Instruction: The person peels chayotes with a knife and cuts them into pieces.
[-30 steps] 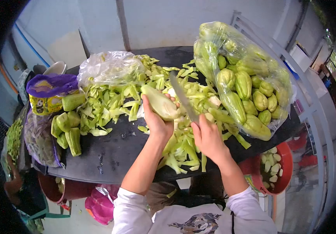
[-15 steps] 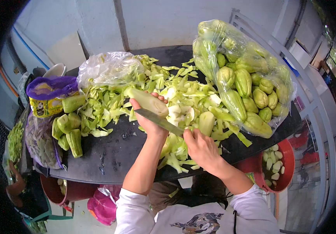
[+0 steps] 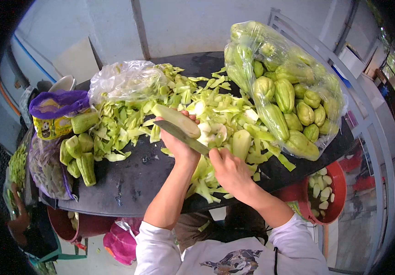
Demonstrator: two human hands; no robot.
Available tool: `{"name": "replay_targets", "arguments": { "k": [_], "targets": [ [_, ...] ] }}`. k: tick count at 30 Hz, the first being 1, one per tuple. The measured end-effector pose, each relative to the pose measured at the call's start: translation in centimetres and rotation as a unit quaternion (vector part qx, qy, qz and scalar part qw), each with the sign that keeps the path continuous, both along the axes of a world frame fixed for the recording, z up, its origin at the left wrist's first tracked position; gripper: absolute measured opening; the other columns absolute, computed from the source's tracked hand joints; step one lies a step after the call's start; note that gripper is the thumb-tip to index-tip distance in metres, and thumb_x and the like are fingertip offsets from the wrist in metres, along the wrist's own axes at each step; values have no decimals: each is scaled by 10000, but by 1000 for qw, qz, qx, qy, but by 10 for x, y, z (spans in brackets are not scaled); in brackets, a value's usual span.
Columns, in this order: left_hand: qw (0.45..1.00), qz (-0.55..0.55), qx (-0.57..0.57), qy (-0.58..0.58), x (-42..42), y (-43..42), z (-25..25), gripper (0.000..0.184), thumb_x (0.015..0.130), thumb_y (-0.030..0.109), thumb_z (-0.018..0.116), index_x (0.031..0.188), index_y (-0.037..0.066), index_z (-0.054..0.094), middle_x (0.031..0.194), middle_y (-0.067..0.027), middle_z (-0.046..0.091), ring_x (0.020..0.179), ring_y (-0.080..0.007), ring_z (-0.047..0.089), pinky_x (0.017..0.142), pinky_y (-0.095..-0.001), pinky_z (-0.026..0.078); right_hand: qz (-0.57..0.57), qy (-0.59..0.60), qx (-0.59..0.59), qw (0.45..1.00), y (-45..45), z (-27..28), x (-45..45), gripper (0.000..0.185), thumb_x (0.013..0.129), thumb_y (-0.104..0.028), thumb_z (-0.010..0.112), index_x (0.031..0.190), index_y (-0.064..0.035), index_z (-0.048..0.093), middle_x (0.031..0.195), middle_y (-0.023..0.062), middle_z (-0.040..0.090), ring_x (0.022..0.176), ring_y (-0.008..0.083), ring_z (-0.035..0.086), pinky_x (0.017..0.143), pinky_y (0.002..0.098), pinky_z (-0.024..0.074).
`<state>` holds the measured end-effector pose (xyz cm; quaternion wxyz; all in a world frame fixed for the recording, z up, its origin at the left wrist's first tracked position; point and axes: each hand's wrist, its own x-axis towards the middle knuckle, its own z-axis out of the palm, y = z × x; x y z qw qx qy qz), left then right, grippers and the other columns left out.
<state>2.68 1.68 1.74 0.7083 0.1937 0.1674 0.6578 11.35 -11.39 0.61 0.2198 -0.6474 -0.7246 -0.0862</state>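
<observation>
My left hand [image 3: 181, 149] is wrapped round a peeled, pale green chayote [image 3: 173, 118], held above the heap of peelings [image 3: 211, 114]. In my right hand [image 3: 234, 174] is the handle of a knife [image 3: 182, 137]. Its broad blade points up and left, lying across the near side of the chayote; whether the edge touches the flesh I cannot tell. Just beyond my right hand another peeled chayote [image 3: 241, 144] rests on the peelings.
A clear plastic bag of unpeeled chayotes [image 3: 293, 98] fills the table's right. On the left lie several chayotes [image 3: 86, 167] beside a purple net bag [image 3: 48, 167]. A crumpled plastic bag [image 3: 124, 80] sits behind. Below the right edge stands a red bucket [image 3: 339, 195] holding pale pieces.
The knife and my right hand have shifted slightly left, so the blade reaches further across the chayote. My left hand still holds it, in nearly the same place.
</observation>
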Motion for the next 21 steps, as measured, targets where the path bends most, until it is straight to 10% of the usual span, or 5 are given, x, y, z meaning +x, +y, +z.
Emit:
{"name": "replay_targets", "arguments": {
  "k": [21],
  "targets": [
    [997, 1, 27, 73, 0, -2, 1, 590, 1004, 583, 299, 1144, 28, 439, 954, -167, 589, 815, -294, 605, 721, -422, 527, -26, 19, 27, 999, 32, 9, -16, 225, 867, -79, 558, 1056, -23, 450, 759, 157, 567, 592, 315, 670, 465, 395, 543]
  ]
}}
